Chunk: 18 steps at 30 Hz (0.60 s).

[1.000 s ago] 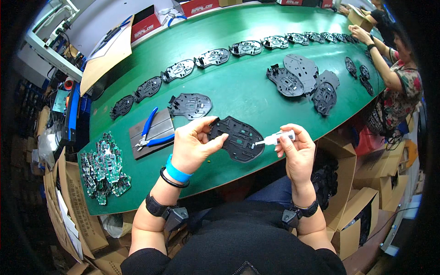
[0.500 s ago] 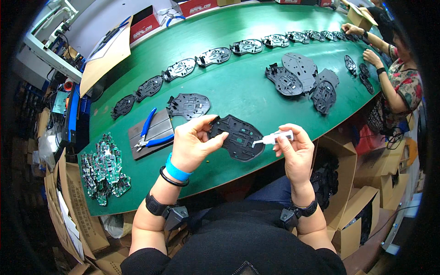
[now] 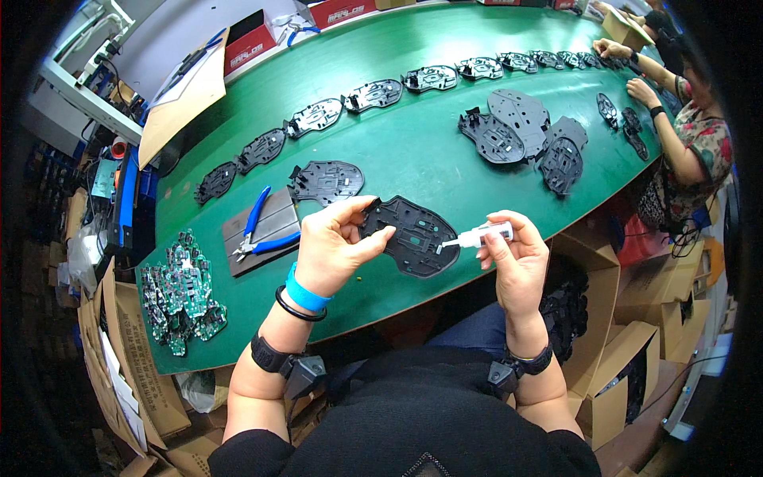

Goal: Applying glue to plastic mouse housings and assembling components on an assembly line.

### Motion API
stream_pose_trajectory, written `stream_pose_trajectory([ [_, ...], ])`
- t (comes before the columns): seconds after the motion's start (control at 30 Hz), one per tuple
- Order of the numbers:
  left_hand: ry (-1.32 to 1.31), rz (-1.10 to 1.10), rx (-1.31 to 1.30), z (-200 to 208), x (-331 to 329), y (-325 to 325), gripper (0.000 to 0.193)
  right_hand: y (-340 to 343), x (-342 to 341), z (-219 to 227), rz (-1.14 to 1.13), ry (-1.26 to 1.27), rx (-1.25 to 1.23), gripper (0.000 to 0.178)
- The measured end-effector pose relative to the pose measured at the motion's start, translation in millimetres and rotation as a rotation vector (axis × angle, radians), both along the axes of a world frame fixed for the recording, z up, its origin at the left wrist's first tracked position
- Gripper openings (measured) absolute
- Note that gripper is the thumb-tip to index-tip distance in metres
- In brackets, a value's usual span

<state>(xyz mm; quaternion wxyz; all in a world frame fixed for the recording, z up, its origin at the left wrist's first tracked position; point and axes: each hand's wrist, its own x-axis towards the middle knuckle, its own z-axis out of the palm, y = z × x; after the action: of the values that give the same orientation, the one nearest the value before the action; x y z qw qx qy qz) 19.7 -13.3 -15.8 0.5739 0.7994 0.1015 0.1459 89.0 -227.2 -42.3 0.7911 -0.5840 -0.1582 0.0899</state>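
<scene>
My left hand (image 3: 343, 238) pinches the left edge of a black plastic shell (image 3: 411, 238), which has moulded ribs and small slots, and holds it tilted above the table's near edge. In my right hand (image 3: 517, 250) is a small white dropper bottle (image 3: 486, 234), lying nearly level between thumb and fingers. Its thin nozzle points left and reaches the shell's right part; whether it touches cannot be told. Behind my left hand, a similar black shell (image 3: 327, 181) rests on the table. Blue-handled cutters (image 3: 258, 230) lie on a dark flat block (image 3: 274, 208) to the left.
Green circuit boards (image 3: 183, 294) are heaped at the table's left end. Several black shells (image 3: 373, 95) form a row along the far side. More shells (image 3: 520, 127) lie stacked right of centre. A co-worker (image 3: 687, 143) handles parts at the far right. Cardboard boxes (image 3: 616, 370) stand below.
The bottle and my right hand have shifted slightly right and up. The far row of shells has slid a little to the right. The co-worker's nearer hand has moved slightly.
</scene>
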Motion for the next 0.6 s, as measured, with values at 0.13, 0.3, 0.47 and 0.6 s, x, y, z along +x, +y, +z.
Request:
stream_pose_trajectory([
  [0.13, 0.003, -0.007, -0.011, -1, 0, 0, 0.037, 1, -1, 0, 0.007, -0.003, -0.005, 0.019],
  [0.3, -0.002, -0.001, -0.038, -8, 3, 3, 0.037, -2, 4, -4, -0.036, 0.02, 0.041, 0.018],
  [0.47, 0.008, 0.005, -0.018, -2, 5, 1, 0.039, -3, 6, -3, -0.018, 0.036, 0.072, 0.017],
  [0.6, 0.01, -0.009, 0.024, -5, 12, 3, 0.038, -2, 8, -4, -0.026, 0.06, 0.096, 0.017],
])
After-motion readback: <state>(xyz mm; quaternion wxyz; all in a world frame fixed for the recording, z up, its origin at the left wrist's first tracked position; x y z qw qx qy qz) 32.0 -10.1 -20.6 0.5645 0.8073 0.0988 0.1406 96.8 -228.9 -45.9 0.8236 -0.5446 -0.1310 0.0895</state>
